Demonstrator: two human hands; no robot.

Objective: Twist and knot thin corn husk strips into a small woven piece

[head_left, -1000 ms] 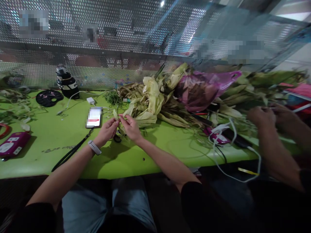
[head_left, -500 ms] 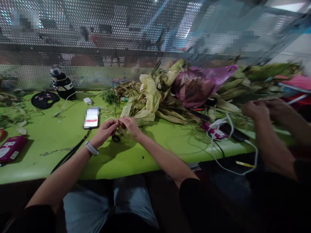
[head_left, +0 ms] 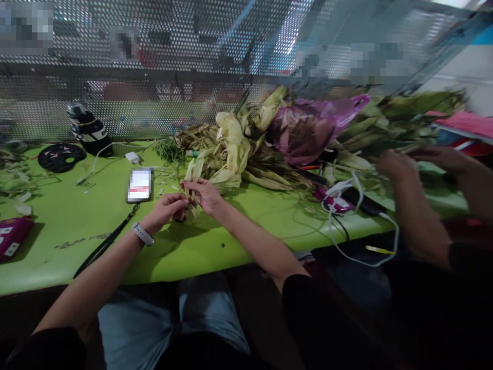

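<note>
My left hand (head_left: pixel 169 209), a pale watch band on its wrist, is closed in a pinch above the green table (head_left: pixel 254 226). Close beside it, my right hand (head_left: pixel 208 196) pinches what looks like a pale corn husk strip (head_left: pixel 191 194), whose lower part reaches my left fingers. Small dark red spots show at the fingertips; I cannot make out what they are. A dark object, partly hidden, lies beneath the hands. Just behind them rises a heap of dried corn husks (head_left: pixel 233 146). A phone (head_left: pixel 139 185) with a black strap lies left of my hands.
A pink plastic bag (head_left: pixel 302 133) of husks stands at the back. At right, another person's hands (head_left: pixel 398 164) work near more husks. White cables (head_left: pixel 396 234) hang over the front edge. A black bottle (head_left: pixel 90 131), black palette-shaped piece (head_left: pixel 61 156) and purple box (head_left: pixel 13 236) are at left.
My right fingertips have moved up and away from my left ones, opening a small gap with the pale strip showing between. The whole view has shifted slightly.
</note>
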